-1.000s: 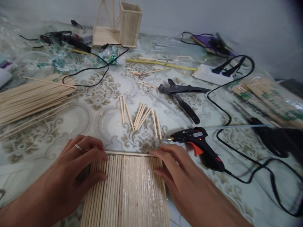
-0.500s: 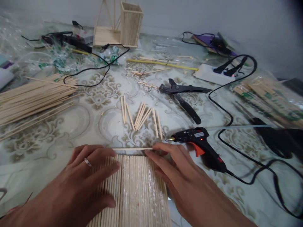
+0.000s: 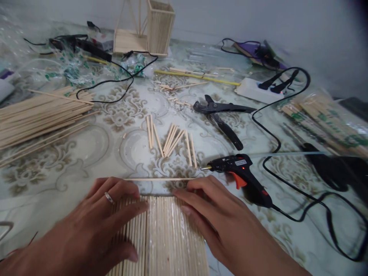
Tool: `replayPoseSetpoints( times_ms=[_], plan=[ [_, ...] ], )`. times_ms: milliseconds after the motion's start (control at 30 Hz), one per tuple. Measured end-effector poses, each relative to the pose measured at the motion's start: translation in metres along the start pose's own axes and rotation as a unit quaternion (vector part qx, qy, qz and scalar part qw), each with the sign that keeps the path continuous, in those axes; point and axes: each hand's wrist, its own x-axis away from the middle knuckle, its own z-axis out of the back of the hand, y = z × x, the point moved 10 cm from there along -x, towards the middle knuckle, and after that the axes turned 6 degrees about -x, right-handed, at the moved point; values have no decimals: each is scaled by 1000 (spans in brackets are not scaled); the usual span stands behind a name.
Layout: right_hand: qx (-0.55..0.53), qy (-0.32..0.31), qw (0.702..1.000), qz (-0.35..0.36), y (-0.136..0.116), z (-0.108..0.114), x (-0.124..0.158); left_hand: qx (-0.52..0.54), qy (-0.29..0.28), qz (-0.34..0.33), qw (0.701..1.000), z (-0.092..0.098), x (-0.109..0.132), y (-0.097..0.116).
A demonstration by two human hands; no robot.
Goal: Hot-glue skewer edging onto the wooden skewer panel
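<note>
A panel of thin wooden sticks laid side by side reaches the lower edge of view; glossy clear streaks cover its right part. My left hand, with a ring, lies over its upper left part, fingers curved at the far edge and thumb spread apart. My right hand rests at the upper right corner, index finger along the far edge and thumb on the sticks. Just beyond the panel lies a single wooden stick crosswise, its ends near the fingers of both hands. Several short cut sticks lie farther off.
A black glue gun with a lit red light lies right of my hands. Beyond are black cutters and a white power strip. Long sticks are piled left. A stick-built box stands at the back.
The panel's far edge has moved slightly toward me, widening the gap to the crosswise stick. My fingers have shifted a little, showing more of that stick's length.
</note>
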Motion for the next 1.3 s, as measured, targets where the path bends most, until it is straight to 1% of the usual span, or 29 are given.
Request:
replayPoseSetpoints(
  times_ms=[67,133,300,367,400,500,567,667,800,867,933,1000,1133,1200,1300],
  plan=[
    [3,3,1000,-1,1,-2,-1,-3,-3,-14,1000,0,-1,0],
    [13,11,1000,-3,2,-4,-2,-11,7,-22,1000,2,-1,0],
    [30,72,997,8,1,5,1,-49,32,-20,998,8,-5,-2],
    [44,97,994,12,2,9,3,-59,58,-16,996,15,-8,-6],
    [56,104,993,10,3,10,3,-67,82,-4,994,21,-10,-12],
    [112,106,988,3,7,8,1,-110,150,53,981,38,-12,-34],
    [151,108,983,4,8,6,-2,-114,143,79,980,37,-15,-46],
    [166,119,979,3,9,7,-8,-107,112,74,985,27,-17,-50],
    [115,136,984,-6,9,15,-8,-127,97,65,985,23,-16,-46],
    [81,146,986,22,2,20,-5,-125,101,72,984,28,-15,-49],
    [53,140,987,59,-6,21,-2,-127,115,83,982,35,-13,-53],
    [36,114,990,78,-10,17,-1,-133,131,94,978,43,-12,-58],
    [-6,39,998,57,-2,0,-9,-111,133,104,979,46,-13,-61],
    [2,25,999,48,1,-6,-15,-100,129,89,983,44,-15,-57],
    [51,30,997,41,5,-10,-22,-87,120,67,987,40,-16,-48]
  ],
)
